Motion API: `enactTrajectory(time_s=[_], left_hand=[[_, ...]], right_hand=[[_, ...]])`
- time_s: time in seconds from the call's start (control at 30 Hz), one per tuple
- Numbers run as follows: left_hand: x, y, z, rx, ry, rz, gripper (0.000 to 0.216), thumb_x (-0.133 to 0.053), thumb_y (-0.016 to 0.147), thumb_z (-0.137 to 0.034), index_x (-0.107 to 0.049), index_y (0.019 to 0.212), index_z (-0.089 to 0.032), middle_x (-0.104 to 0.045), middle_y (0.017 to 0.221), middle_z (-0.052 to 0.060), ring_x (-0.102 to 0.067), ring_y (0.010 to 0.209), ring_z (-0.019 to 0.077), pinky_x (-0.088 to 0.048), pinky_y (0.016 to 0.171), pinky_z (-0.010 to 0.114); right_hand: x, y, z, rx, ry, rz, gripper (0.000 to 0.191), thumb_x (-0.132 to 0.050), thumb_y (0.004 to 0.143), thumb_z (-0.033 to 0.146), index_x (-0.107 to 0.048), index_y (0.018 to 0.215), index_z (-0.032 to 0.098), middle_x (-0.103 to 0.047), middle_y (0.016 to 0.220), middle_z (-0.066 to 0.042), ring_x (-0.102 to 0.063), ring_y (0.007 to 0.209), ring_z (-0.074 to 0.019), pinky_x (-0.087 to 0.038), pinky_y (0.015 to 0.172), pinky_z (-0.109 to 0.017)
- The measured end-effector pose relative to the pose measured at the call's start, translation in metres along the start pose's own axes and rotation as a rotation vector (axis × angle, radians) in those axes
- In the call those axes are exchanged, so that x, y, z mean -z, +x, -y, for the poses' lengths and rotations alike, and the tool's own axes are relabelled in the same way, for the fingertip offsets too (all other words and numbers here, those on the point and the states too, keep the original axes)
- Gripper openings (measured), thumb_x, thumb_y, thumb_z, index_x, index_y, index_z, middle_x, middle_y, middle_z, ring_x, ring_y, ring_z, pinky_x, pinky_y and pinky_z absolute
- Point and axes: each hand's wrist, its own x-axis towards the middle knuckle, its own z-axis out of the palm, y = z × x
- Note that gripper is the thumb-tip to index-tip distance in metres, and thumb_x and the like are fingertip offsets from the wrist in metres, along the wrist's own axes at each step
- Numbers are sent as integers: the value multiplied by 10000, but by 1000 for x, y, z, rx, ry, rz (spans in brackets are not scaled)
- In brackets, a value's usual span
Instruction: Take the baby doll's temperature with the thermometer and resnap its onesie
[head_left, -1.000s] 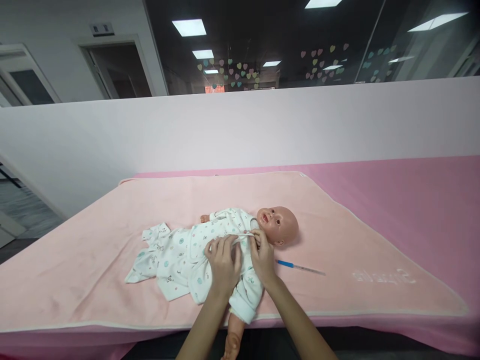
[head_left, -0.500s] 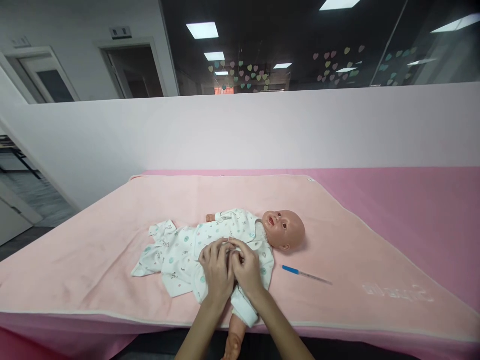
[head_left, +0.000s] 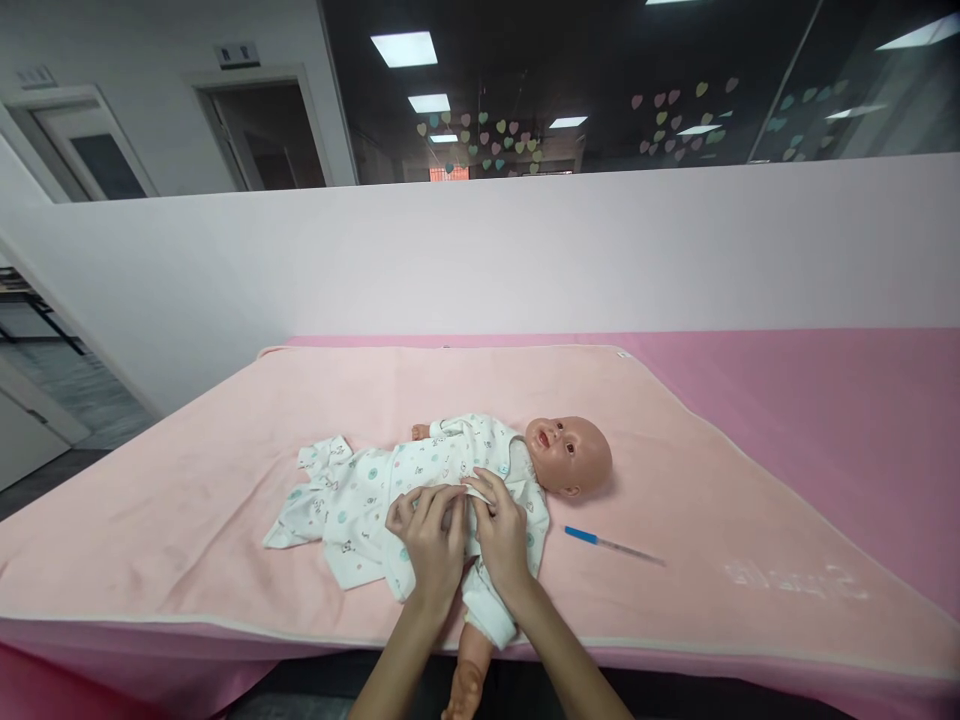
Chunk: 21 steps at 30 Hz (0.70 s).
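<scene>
A baby doll (head_left: 574, 455) lies on its back with its head to the right, dressed in a white printed baby shirt (head_left: 427, 460) and matching trousers (head_left: 349, 500). Over the near side of its chest, my left hand (head_left: 431, 540) is closed on the shirt's front, fingers bent. Close beside it, my right hand (head_left: 501, 535) pinches the same cloth between thumb and fingers. The fingers hide the exact spot they grip. One doll arm (head_left: 469, 670) comes out of the near sleeve between my forearms and hangs past the table's front edge.
A pen-like stick with a blue end (head_left: 581, 535) lies right of the doll's shoulder. Under everything is a peach towel (head_left: 675, 480) on a pink table cover (head_left: 840, 420). A white partition wall (head_left: 525, 260) stands behind.
My hands have drawn slightly apart at the fingertips, the left shifting a little left and the right a little right. The doll stays where it was.
</scene>
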Motion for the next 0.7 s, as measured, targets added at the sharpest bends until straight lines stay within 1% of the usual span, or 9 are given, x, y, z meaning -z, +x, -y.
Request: enactTrajectory(time_s=[0.07,0.13,0.3,0.53,0.7], left_hand=[[-1,0,1,-12,-2,-20,172,-490,835,-260,-661,816,-251,-674,813,1,-497,876,209,-234,846,391],[-1,0,2,-39,-3,-33,177,-495,834,-253,-672,824,-259,-678,813,1,-509,863,204,-235,853,394],[2,1,5,-98,8,-45,174,-517,826,-231,-681,832,-289,-693,811,-20,-551,869,200,-213,909,430],[3,0,7,-116,-61,-11,143,-540,797,-193,-664,803,-264,-700,808,-33,-607,903,183,-212,993,436],[3,1,8,-125,-46,67,154,-515,805,-201,-660,809,-255,-696,844,-15,-592,955,199,-197,1005,457]], right_hand=[[0,0,0,-21,-4,-4,307,-401,808,193,-512,1094,173,-671,987,-78,-632,886,-194,-523,706,-318],[0,0,0,-23,-11,-12,289,-393,814,198,-522,1072,176,-668,991,-78,-631,885,-197,-522,693,-316],[0,1,-1,13,-41,-29,240,-393,805,170,-564,972,192,-670,975,-60,-623,917,-187,-494,776,-312],[-1,1,-4,23,-64,-33,265,-396,802,166,-577,995,181,-670,987,-69,-621,932,-173,-477,807,-294],[1,2,-3,14,-148,-64,250,-416,806,219,-614,952,172,-680,924,-73,-632,857,-197,-482,754,-307]])
